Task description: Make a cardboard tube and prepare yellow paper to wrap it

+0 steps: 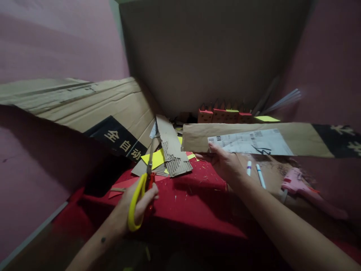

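cardboard strip (304,139), above right edge of surface (197,180), left end pinched in right hand (224,163), thumb over label (245,143); yellow-handled scissors (149,167) clasped in left hand (126,205) above front edge, clear of strip; step, seemingly: trimming strip; next move likely calls for bringing scissors to strip

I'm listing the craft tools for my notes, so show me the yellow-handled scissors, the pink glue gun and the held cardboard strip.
Yellow-handled scissors (143,183): head view, upper yellow handle.
Pink glue gun (299,185): head view, body.
Cardboard strip (301,139): head view, bare brown part.
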`<state>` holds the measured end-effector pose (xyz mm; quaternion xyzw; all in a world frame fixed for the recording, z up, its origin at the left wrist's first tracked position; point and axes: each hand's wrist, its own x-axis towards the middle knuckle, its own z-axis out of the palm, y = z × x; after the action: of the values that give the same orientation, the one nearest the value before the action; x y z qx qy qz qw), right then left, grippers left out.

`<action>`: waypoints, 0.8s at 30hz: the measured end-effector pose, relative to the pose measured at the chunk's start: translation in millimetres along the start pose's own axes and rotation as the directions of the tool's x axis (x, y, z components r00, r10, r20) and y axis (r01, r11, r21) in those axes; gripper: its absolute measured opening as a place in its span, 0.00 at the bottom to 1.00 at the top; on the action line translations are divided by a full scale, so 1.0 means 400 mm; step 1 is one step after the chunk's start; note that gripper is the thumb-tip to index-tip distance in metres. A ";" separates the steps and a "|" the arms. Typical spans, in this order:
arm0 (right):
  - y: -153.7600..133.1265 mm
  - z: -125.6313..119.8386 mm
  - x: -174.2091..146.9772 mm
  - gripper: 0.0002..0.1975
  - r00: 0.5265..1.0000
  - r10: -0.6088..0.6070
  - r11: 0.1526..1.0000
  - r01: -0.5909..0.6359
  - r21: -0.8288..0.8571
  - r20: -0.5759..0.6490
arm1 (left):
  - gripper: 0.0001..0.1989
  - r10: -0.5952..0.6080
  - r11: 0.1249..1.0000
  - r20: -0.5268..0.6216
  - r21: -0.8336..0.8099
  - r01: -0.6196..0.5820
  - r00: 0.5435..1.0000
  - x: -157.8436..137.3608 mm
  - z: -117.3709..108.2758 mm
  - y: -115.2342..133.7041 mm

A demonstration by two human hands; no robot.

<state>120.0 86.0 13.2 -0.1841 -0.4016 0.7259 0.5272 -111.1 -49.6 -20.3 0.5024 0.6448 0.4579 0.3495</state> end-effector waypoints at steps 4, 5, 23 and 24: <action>-0.005 0.030 -0.010 0.11 1.000 0.004 0.999 -0.005 0.049 0.016 | 0.20 0.048 0.997 -0.028 0.063 -0.046 0.998 -0.040 0.061 0.001; -0.005 0.036 -0.011 0.11 1.000 0.004 0.998 -0.005 0.056 0.022 | 0.21 0.052 0.994 -0.052 0.098 -0.046 0.997 -0.044 0.068 0.002; 0.030 0.030 -0.031 0.04 0.994 0.031 0.994 -0.042 0.097 0.109 | 0.21 -0.022 0.987 0.027 0.161 0.018 0.999 -0.026 0.130 0.106; 0.031 0.029 -0.031 0.03 0.994 0.031 0.994 -0.041 0.102 0.104 | 0.19 -0.029 0.988 0.002 0.153 0.028 1.000 -0.025 0.134 0.105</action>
<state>109.1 68.7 8.8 -0.1263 -0.3864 0.7636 0.5017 -46.0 -43.2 1.4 0.5194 0.6846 0.4009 0.3176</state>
